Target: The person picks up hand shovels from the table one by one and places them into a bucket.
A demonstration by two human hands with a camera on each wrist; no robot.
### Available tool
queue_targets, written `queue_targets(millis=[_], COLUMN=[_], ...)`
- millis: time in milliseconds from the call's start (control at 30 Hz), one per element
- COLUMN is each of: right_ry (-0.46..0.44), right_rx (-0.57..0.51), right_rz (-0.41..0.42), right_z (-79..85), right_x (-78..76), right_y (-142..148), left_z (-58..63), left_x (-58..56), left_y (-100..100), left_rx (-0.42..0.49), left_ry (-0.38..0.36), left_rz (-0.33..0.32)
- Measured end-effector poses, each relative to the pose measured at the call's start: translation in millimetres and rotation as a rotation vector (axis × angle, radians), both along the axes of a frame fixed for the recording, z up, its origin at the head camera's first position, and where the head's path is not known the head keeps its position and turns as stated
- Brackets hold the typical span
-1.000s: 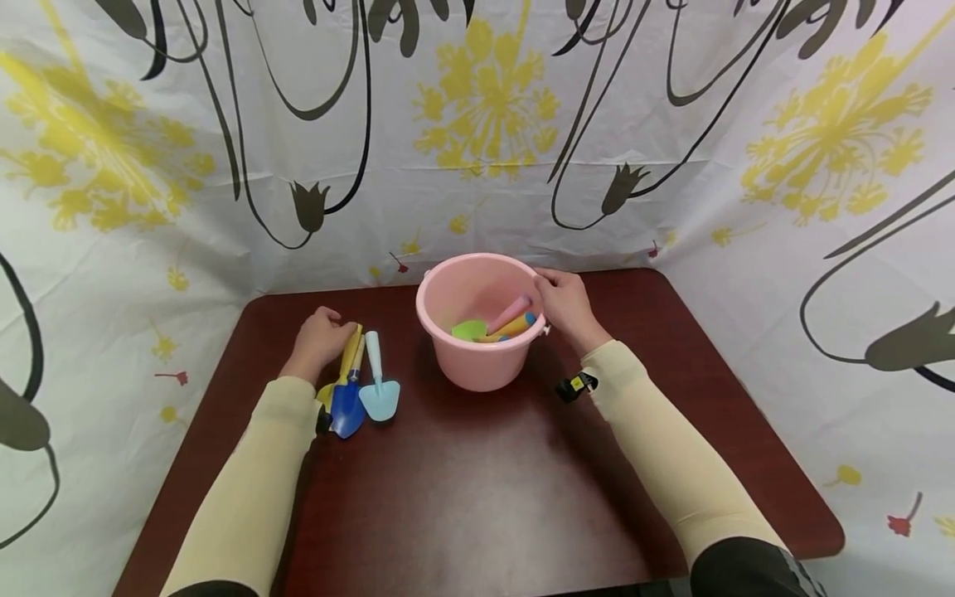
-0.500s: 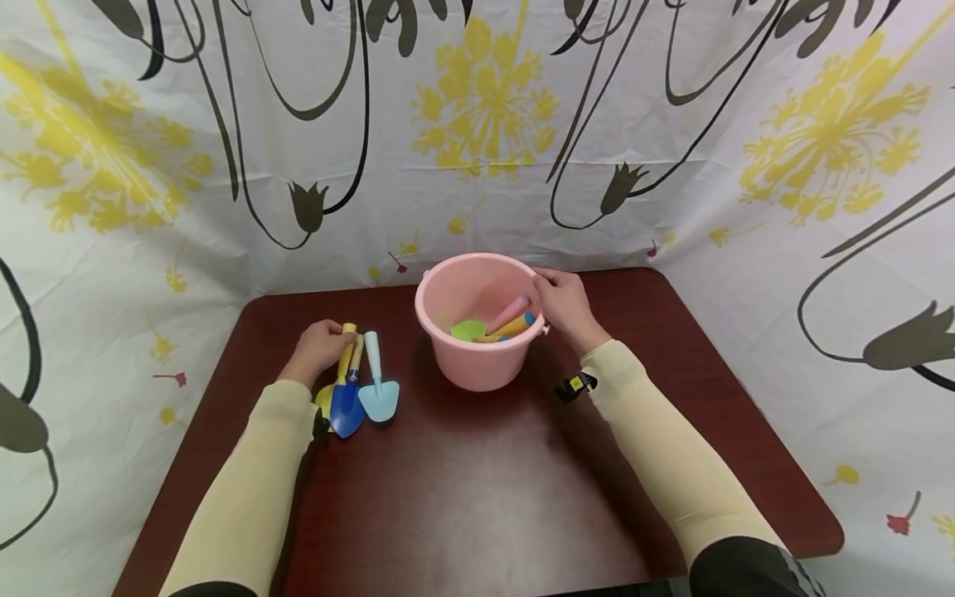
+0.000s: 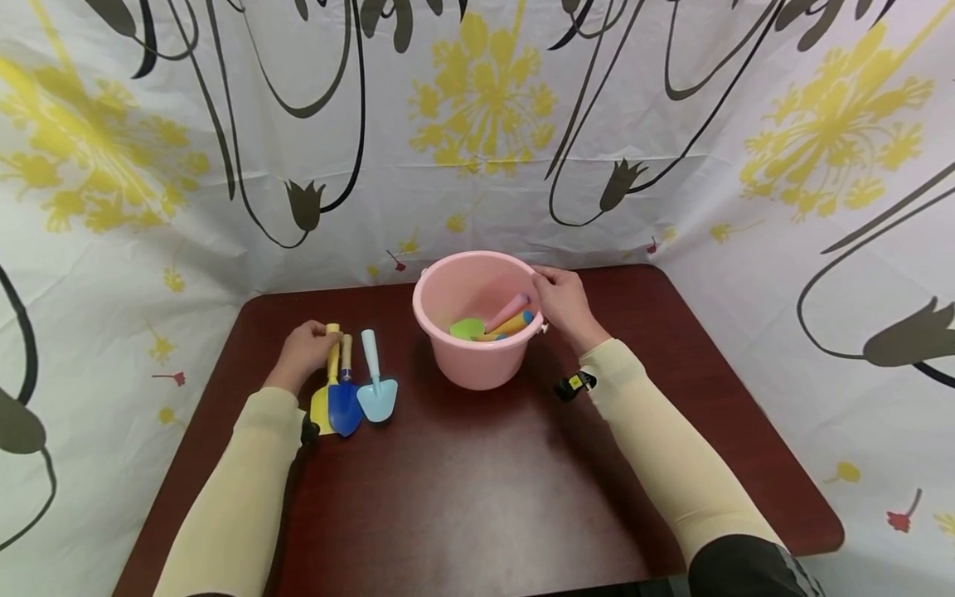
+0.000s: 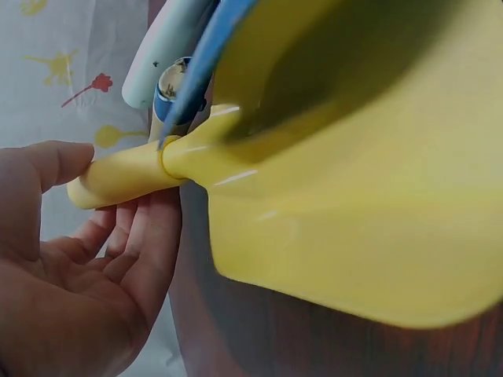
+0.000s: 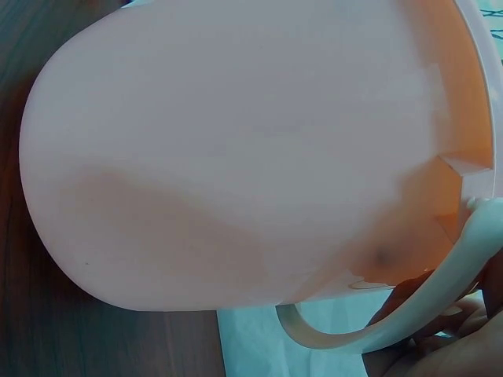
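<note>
A toy shovel (image 3: pixel 319 411), yellow all over, has its handle pinched between the thumb and fingers of my left hand (image 3: pixel 302 355). The left wrist view shows the yellow shovel's wide blade (image 4: pixel 361 204) close to the camera, my thumb on top of the handle and fingers beneath. Right beside it is a blue trowel (image 3: pixel 345 409) with a wooden-coloured handle. A light blue trowel (image 3: pixel 377 401) lies just to the right. My right hand (image 3: pixel 564 303) grips the rim of a pink bucket (image 3: pixel 477 365) on its right side.
Inside the bucket are a green tool head (image 3: pixel 467 329), a pink handle (image 3: pixel 509 313) and an orange handle with a blue end (image 3: pixel 515 324). The bucket's pale carrying handle (image 5: pixel 416 310) hangs near my right fingers. A patterned cloth (image 3: pixel 477 207) encloses the dark wooden table (image 3: pixel 485 481).
My left hand has closed on the yellow shovel's handle and shifted slightly left with it, uncovering more of its blade and parting it from the blue trowel's handle. The right hand stays on the bucket.
</note>
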State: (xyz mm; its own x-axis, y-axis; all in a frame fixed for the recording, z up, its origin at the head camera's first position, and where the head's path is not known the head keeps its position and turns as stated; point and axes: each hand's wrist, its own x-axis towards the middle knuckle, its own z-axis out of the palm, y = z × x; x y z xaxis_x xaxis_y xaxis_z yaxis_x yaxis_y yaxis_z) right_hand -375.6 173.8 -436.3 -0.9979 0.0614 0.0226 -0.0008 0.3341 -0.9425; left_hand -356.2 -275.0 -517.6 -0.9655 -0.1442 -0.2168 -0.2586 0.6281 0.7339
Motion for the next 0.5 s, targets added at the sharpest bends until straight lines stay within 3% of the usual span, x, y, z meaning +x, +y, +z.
queue_targets(millis=[500], right_ry=[0.000], right_rx=[-0.002], right_rz=[-0.011], right_z=[-1.6], right_x=[-0.6], right_y=[-1.6], left_z=[8.8], left_x=[5.8], left_y=[-6.6], left_rx=[-0.035], left_ry=[0.120], left_rz=[0.015])
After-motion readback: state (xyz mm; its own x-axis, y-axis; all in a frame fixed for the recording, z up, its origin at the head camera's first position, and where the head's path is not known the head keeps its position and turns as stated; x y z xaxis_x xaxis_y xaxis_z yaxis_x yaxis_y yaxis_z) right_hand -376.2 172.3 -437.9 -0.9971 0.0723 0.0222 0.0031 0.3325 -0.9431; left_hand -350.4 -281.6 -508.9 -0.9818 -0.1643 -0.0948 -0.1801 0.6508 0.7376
